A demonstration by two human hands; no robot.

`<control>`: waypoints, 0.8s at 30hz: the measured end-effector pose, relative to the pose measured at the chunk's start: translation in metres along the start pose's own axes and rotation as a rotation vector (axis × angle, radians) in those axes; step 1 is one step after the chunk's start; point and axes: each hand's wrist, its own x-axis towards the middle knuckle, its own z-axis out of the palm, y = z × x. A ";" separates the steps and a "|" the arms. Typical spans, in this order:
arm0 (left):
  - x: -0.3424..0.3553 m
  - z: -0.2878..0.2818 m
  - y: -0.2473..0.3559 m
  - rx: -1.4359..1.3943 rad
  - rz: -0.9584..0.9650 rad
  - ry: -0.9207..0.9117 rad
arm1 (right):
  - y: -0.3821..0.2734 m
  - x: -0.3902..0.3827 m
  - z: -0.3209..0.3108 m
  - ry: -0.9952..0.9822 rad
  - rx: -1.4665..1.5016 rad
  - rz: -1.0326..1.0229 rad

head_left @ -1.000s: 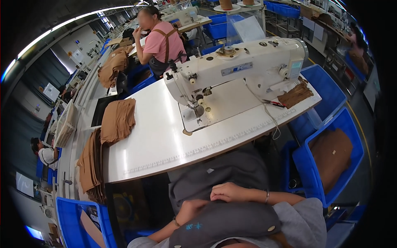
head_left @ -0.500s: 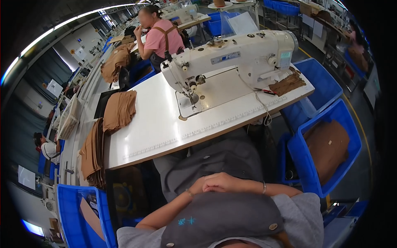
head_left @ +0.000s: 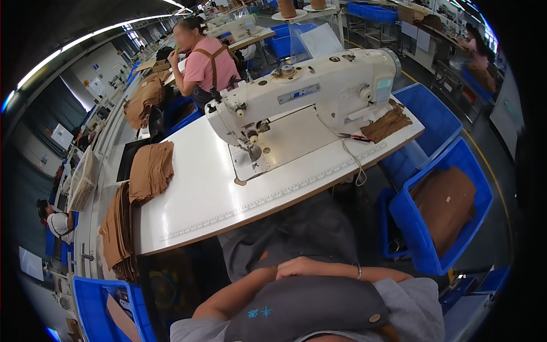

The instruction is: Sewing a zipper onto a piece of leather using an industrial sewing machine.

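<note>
My two hands are folded together in my lap over a dark grey apron [head_left: 319, 296]. My right hand [head_left: 303, 267] lies on top, its fingers bent round my left hand [head_left: 271, 275], whose own fingers are hidden beneath it and behind the apron. Neither shows any tool or piece of work. Beyond my lap stands a white sewing machine [head_left: 307, 88], set on a white worktable [head_left: 199, 188] with a ruler strip [head_left: 273, 194] along the near edge. Both hands are apart from the table.
Stacks of brown cut pieces [head_left: 151, 171] lie at the table's left; a brown bundle [head_left: 386, 124] and red-handled snippers [head_left: 356, 137] lie at its right. Blue bins [head_left: 447, 205] stand at right, another blue bin [head_left: 85, 308] lower left. A person in pink [head_left: 208, 65] sits beyond.
The whole view has shifted a little, so the table and machine sit farther left and lower. My hands stay clasped, with less of the left one showing.
</note>
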 end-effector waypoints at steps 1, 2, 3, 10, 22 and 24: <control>0.002 0.002 -0.002 0.001 0.004 -0.006 | 0.007 0.000 0.001 -0.030 0.025 0.019; 0.003 0.003 -0.004 0.001 0.008 -0.011 | 0.014 0.000 0.003 -0.062 0.050 0.037; 0.003 0.004 -0.006 0.004 0.009 -0.014 | 0.022 0.001 0.004 -0.062 0.044 0.020; 0.008 0.000 -0.021 0.010 0.024 -0.033 | 0.055 0.005 0.008 -0.171 0.071 0.173; -0.029 0.000 -0.070 0.059 -0.017 0.107 | 0.068 0.012 0.002 -0.063 0.183 0.021; -0.059 -0.006 -0.054 0.072 0.042 0.172 | 0.062 0.011 -0.002 -0.053 0.188 0.046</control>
